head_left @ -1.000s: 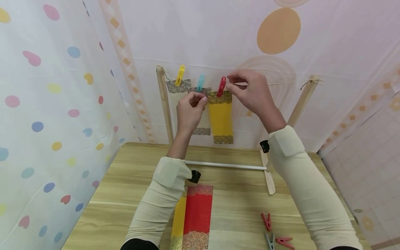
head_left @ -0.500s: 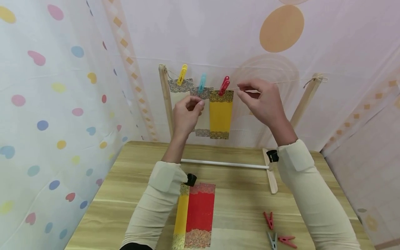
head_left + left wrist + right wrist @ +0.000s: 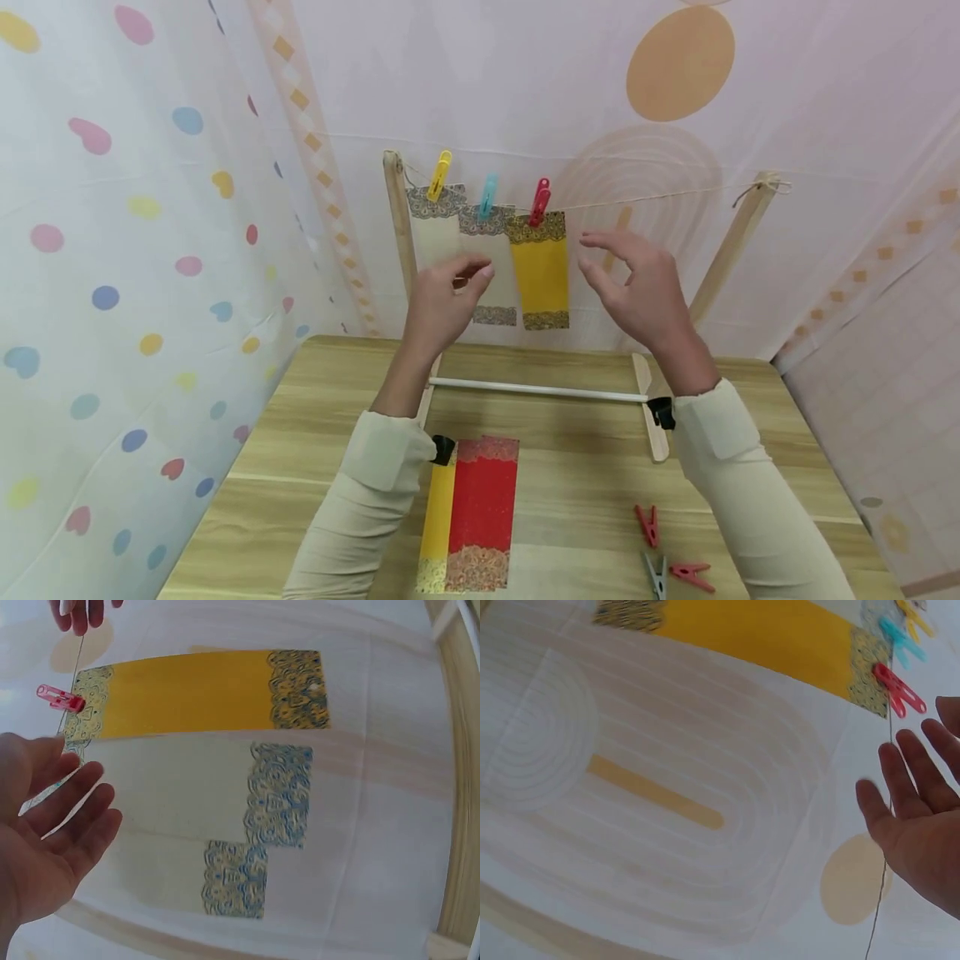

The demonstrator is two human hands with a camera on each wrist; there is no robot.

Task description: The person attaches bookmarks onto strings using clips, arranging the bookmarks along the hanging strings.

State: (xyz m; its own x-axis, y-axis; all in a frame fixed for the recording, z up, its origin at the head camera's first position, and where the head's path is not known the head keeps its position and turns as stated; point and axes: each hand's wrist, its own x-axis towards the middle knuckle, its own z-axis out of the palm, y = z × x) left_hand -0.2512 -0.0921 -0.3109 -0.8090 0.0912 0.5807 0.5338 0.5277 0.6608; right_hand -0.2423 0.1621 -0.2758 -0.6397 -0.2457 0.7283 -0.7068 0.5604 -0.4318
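Note:
A yellow strip (image 3: 542, 279) with patterned ends hangs from the string (image 3: 637, 200) by a red clothespin (image 3: 540, 202). Left of it hang two cream strips, one under a blue clothespin (image 3: 488, 196), the other under a yellow clothespin (image 3: 439, 176). My left hand (image 3: 447, 300) is in front of the cream strips, fingers loosely bent, holding nothing. To the right of the yellow strip is my right hand (image 3: 637, 287), apart from it, thumb and fingers spread with nothing between them. In the right wrist view the red clothespin (image 3: 898, 690) lies just beyond my fingertips.
Wooden posts (image 3: 731, 250) hold up the string, with a white rod (image 3: 536, 389) joining their feet. On the table (image 3: 577, 475) lie a red strip (image 3: 485, 508) overlapping a yellow one (image 3: 437, 517). Red and grey clothespins (image 3: 648, 527) lie at the right front.
My right hand has drawn away from the red clothespin, moving right and down, its fingers spreading. My left hand has lowered slightly. The yellow strip stays hanging on the string.

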